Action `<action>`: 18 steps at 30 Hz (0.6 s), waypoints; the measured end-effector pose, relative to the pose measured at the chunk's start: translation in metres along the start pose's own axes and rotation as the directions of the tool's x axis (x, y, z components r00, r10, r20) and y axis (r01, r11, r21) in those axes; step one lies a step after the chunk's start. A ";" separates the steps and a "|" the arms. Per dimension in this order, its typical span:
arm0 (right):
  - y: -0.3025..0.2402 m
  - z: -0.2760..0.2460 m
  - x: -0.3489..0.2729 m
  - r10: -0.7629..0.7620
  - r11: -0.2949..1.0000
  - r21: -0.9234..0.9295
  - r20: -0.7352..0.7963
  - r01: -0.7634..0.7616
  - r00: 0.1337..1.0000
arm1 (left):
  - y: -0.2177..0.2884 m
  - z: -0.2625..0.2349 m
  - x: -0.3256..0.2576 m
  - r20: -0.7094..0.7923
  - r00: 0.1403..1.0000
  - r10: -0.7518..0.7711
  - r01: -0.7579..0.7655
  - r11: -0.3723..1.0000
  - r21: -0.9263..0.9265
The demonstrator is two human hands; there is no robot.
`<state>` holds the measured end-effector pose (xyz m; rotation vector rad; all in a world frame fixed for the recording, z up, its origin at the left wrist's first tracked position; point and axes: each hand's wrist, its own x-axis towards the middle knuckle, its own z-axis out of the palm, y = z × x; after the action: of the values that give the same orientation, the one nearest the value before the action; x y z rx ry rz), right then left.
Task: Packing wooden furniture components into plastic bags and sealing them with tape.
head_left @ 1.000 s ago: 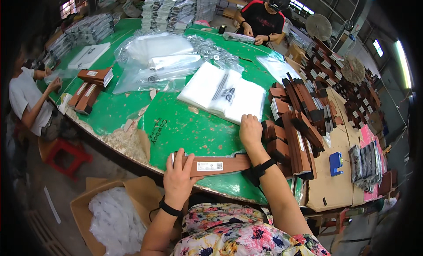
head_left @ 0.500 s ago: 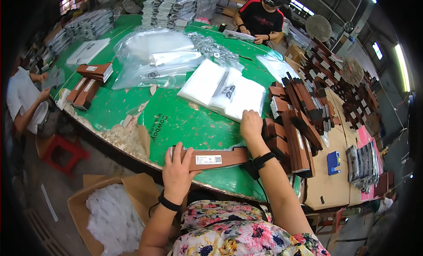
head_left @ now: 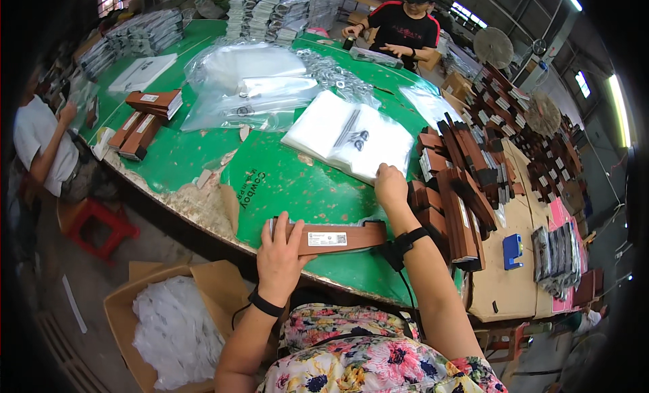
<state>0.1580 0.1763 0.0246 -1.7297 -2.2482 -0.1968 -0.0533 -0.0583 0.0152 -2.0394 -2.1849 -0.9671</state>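
A brown wood-grain slat pack (head_left: 362,237) with a white label lies on the green tabletop near its front edge. My left hand (head_left: 278,261) grips its left end, fingers over the top and thumb along the near side. A stack of clear plastic bags (head_left: 389,139) with black print lies beyond it, slightly to the right. My right hand (head_left: 392,188) is at the stack's near right corner, its fingers pinched together on a bag edge. The fingertips are partly hidden, so how many bags they hold does not show.
More brown slat packs (head_left: 456,210) are piled to the right, beside a blue tape dispenser (head_left: 512,251) on cardboard. Others (head_left: 154,102) sit at the left. Loose clear bags (head_left: 250,75) cover the table's middle. A carton (head_left: 125,318) of crumpled plastic stands below left. Two co-workers are at the table.
My hands keep their holds, while the view shifts slightly. The co-worker across the table has let go of a wrapped pack and now reaches for a small dark container.
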 end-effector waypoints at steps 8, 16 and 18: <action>-0.022 -0.038 0.033 0.521 0.293 0.949 -0.263 0.119 0.812 | -0.009 0.000 0.003 0.022 0.994 0.108 -0.108 0.994 0.020; -0.058 -0.079 -0.012 -0.108 0.701 0.572 -0.504 0.425 0.857 | 0.001 -0.007 0.002 0.014 0.998 0.056 -0.055 0.998 -0.010; -0.067 -0.075 -0.032 -0.352 0.756 0.390 -0.434 0.525 0.829 | -0.002 0.002 -0.001 -0.018 0.997 0.069 -0.068 0.997 0.048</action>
<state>0.1127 0.1075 0.0905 -0.8040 -2.1593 -0.0012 -0.0539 -0.0580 0.0126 -2.0596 -2.0925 -0.9151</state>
